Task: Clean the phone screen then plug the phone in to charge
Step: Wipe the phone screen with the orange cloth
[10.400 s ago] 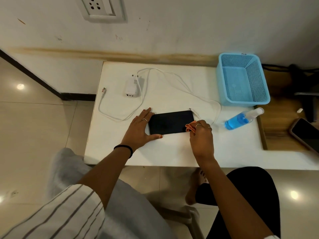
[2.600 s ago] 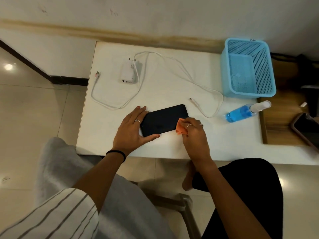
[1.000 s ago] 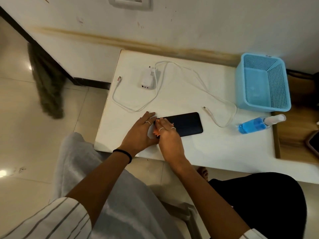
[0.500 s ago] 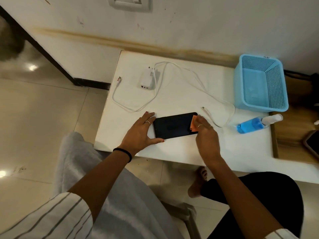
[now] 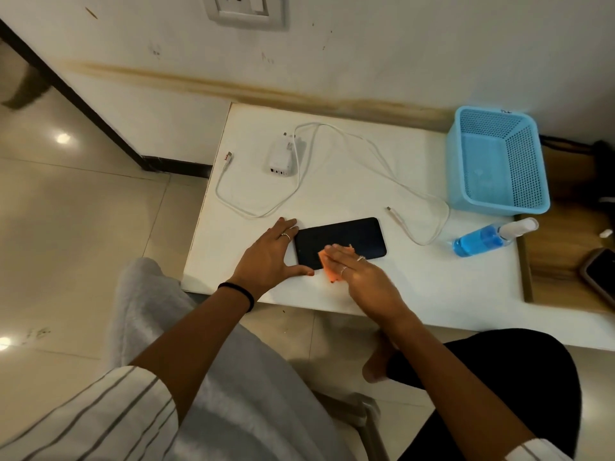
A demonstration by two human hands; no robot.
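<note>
head view, mid frame: my left hand (image 5: 266,261) spread flat bracing phone (image 5: 352,236); right hand (image 5: 361,274) fingers straight, pressing orange cloth (image 5: 327,269). best w/ light, overlapping strokes edge to edge.

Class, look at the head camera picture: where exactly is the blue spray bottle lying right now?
The blue spray bottle lies on its side at the right end of the white table, just in front of the blue basket.

No legible text, brand, number or sign anywhere. Only a small dark mark on the blue basket's (image 5: 498,161) far rim, at about two o'clock, too tiny to read.
</note>
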